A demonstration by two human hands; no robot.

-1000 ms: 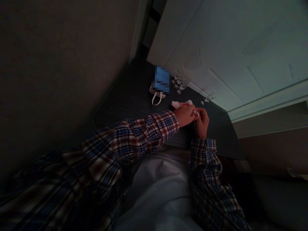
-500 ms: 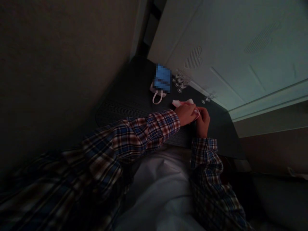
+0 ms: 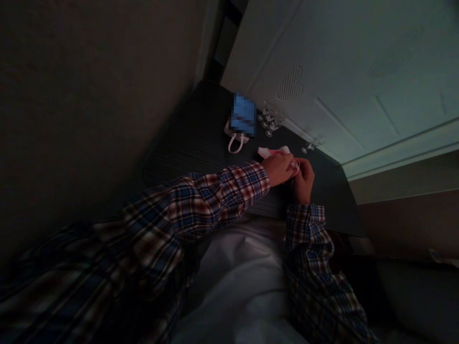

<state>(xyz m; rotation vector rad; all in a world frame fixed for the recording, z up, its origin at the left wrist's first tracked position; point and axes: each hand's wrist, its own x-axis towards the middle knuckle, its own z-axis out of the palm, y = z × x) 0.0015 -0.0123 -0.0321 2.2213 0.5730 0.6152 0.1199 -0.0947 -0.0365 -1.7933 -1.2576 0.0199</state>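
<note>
Pink piece (image 3: 274, 152) of something soft, cloth or paper, I cannot tell which in this dim light, lies on the dark table (image 3: 201, 143) and runs in under my hands. My left hand (image 3: 280, 169) and my right hand (image 3: 304, 179) meet over its near end. Their fingers are curled in and touch each other, pinching the pink piece between the fingertips, and a small pale glint shows where they join. My plaid sleeves (image 3: 229, 191) cross the table's front edge.

Beyond my hands, well apart from them, a blue blurred thing (image 3: 244, 113) stands with a white loop (image 3: 235, 144) at its foot. Just beside it to the right sits a cluster of small clear pieces (image 3: 270, 122), at the foot of the white cabinet door (image 3: 322, 71), which bears a heart-shaped grille (image 3: 289, 86). A few more clear bits (image 3: 311, 145) lie just past my fingers.
</note>
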